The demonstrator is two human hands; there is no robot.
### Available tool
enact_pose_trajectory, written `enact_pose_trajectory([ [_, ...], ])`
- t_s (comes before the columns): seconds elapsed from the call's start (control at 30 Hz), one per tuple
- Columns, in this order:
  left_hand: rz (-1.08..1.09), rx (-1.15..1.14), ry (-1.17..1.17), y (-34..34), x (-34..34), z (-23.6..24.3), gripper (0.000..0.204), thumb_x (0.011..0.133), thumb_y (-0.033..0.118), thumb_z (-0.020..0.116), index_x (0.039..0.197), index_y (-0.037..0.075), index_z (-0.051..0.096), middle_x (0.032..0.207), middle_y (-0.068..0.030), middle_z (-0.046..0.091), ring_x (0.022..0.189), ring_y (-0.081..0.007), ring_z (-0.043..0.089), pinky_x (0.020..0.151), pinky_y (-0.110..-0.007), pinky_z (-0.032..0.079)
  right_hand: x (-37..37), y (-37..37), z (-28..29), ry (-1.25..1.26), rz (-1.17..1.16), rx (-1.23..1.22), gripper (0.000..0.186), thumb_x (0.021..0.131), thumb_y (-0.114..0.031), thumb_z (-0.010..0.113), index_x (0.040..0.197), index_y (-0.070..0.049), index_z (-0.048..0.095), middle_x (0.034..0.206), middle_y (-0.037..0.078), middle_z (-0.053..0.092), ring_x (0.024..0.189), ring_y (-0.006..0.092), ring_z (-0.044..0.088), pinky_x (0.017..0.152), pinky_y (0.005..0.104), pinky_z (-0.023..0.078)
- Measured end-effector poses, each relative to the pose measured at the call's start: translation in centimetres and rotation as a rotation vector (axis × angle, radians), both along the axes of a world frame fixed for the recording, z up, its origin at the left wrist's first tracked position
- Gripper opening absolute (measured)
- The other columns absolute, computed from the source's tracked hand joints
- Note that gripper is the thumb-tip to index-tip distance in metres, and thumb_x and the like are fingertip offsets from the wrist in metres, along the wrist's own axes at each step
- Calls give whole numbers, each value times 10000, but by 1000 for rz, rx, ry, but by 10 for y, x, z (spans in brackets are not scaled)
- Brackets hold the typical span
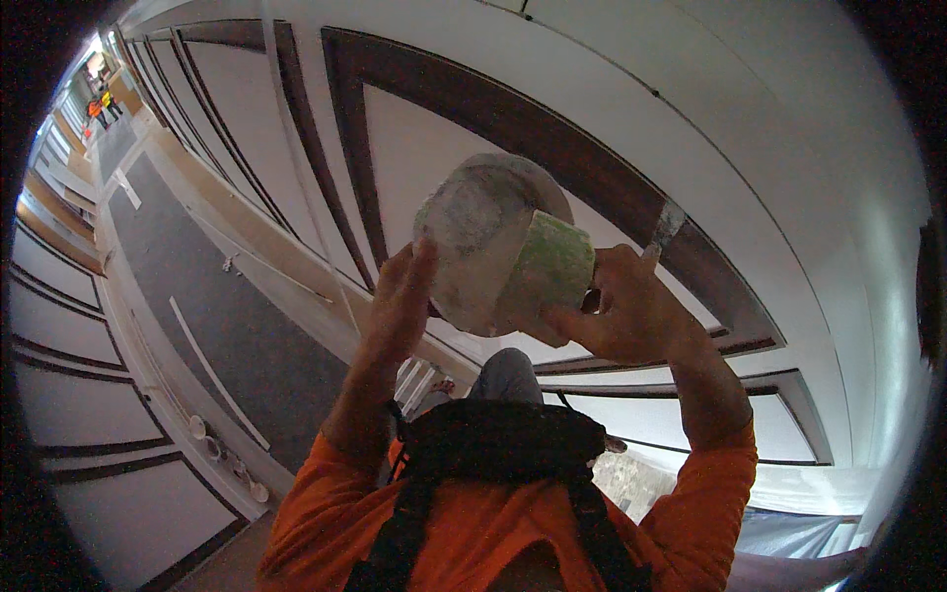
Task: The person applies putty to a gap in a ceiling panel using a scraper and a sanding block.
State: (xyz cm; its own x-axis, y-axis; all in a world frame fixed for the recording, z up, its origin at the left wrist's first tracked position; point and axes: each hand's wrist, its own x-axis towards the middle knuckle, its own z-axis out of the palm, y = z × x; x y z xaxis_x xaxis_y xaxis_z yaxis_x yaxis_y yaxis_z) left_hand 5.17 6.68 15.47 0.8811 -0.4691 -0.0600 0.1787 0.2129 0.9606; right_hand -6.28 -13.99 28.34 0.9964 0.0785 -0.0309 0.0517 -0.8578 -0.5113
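Note:
In front of my chest, a round, shallow grey-white vessel [473,222] is tilted, its surface caked with pale smears like plaster. My left hand [400,296] is closed on its left edge, the fingers partly hidden behind it. Overlapping the vessel's right side is a green, roughly four-sided piece [552,261] with whitish smears; its exact kind is unclear. My right hand [631,311] grips this piece at its right edge. A putty knife with a smeared blade [668,225] sticks up from beside the same hand's fingers.
A white panelled wall with dark brown frames [543,104] stands close ahead. To the left runs a corridor floor with a grey covering [237,326] and a long white strip [217,373]. Small round containers [212,447] line the far-side wall. Distant people [104,107] wear bright clothing.

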Motion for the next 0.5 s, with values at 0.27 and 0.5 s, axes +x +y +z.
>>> enact_pose_trajectory([
  [0.27,13,175,-53,-2,-9,9,585,984,488,572,1182,-61,605,989,-119,689,916,-187,643,813,-358,518,11,-10,-33,108,13,93,381,826,-313,735,1018,13,687,837,205,714,766,346,713,741,435,569],
  [0.5,-6,70,-151,-4,0,-18,553,997,464,561,1166,-61,591,872,-116,686,675,-151,662,570,-302,545,25,1,-60,120,-183,400,331,814,-189,704,1008,77,669,891,186,731,791,270,727,741,396,587],
])
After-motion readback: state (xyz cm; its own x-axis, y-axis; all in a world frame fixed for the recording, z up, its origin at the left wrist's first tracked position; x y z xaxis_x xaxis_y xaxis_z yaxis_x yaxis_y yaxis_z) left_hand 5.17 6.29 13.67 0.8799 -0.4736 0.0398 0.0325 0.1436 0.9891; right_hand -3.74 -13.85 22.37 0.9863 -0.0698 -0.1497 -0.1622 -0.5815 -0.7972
